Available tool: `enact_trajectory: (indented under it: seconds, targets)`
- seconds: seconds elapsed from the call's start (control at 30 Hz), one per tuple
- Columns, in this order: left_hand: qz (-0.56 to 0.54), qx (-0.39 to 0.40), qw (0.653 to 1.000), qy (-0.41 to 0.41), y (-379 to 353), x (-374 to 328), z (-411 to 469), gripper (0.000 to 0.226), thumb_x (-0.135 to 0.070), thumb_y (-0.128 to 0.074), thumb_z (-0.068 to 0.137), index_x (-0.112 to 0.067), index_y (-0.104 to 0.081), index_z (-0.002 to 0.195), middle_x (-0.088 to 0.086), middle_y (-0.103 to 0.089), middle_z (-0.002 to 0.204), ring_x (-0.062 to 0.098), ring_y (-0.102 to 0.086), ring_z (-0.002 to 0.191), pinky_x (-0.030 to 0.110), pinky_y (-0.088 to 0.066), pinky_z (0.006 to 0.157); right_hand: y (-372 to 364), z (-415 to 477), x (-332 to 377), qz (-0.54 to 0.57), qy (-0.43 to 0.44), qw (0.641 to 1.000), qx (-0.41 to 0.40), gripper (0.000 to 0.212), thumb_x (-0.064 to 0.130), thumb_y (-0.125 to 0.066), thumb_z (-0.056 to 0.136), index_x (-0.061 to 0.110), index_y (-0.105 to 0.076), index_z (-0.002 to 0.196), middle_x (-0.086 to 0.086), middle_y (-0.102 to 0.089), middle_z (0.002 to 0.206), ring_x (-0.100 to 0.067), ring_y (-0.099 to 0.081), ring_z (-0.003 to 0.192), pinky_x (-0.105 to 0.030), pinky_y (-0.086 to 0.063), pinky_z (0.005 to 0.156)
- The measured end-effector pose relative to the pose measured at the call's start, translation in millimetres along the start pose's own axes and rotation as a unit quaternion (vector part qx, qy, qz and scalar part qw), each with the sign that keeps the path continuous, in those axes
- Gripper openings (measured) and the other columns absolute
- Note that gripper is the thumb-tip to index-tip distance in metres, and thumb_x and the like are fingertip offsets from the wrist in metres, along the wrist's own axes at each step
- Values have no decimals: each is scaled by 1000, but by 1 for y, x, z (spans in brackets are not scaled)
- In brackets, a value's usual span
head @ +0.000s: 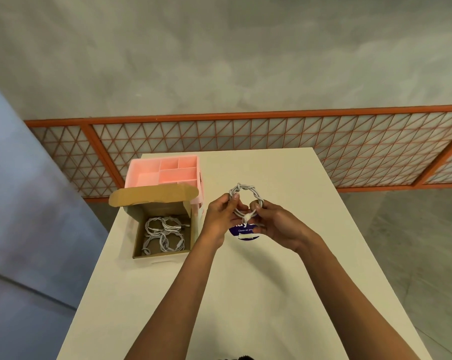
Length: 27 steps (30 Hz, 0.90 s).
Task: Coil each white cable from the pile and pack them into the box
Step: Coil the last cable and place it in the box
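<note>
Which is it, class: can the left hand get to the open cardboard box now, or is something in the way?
Probably yes. The box sits just beside the left hand, lid folded back, nothing between them. That hand and the right hand both grip the coiled cable, though.

Industrial workspace, concrete floor [414, 242], orange mesh fencing [245, 133], white table [271, 281]

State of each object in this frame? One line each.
cable: coiled into a ring, off the table, gripped by left hand and right hand
box: open, flap up
packed cables: coiled, lying inside the box
organizer: upright, open-topped, behind the box
</note>
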<state>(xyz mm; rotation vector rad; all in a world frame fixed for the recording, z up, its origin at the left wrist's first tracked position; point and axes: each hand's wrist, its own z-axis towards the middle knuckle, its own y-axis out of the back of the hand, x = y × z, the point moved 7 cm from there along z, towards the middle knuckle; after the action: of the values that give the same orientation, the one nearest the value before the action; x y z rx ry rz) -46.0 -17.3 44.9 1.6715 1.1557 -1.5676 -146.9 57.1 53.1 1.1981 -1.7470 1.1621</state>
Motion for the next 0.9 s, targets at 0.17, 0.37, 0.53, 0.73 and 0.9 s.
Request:
enact_trajectory:
  seconds: [0.17, 0.37, 0.53, 0.73, 0.9]
  targets:
    - [7, -14, 1000, -13, -4, 4, -2, 27, -25, -51, 97, -6, -62, 81, 9, -70, 80, 14, -70, 73, 29, -57, 72, 9, -1, 0, -41, 17, 997, -59, 15, 15, -46, 97, 13, -55, 86, -2, -66, 85, -11, -59, 73, -22, -48, 63]
    - [31, -50, 997, -50, -2, 6, -2, 26, -30, -52, 96, -7, -64, 89, 14, -72, 88, 31, -70, 83, 46, -56, 84, 24, 3, 0, -79, 57, 982, -161, 10, 10, -58, 89, 8, -61, 79, -12, -66, 84, -24, -63, 83, -40, -51, 88]
    - [34, -59, 995, -67, -5, 4, -4, 28, -28, -52, 96, -4, -64, 91, 14, -72, 89, 32, -70, 85, 49, -55, 86, 34, 5, 3, -52, 64, 962, -261, 4, 2, -68, 78, 4, -68, 75, -16, -68, 79, -27, -66, 76, -43, -53, 87]
    - [58, -53, 995, -68, -7, 4, -4, 23, -30, -53, 96, -10, -64, 91, 10, -73, 87, 27, -71, 83, 49, -55, 86, 34, 8, 4, -79, 81, 950, -290, 18, -1, -64, 79, 10, -72, 90, -8, -72, 86, -27, -69, 83, -46, -55, 89]
    - [77, -34, 994, -77, -10, 6, -5, 24, -29, -52, 97, -11, -65, 88, 9, -73, 83, 26, -71, 83, 49, -55, 86, 28, 10, 11, -186, 97, 941, -266, 30, 1, -53, 87, 18, -67, 106, -6, -72, 95, -24, -68, 93, -44, -53, 92]
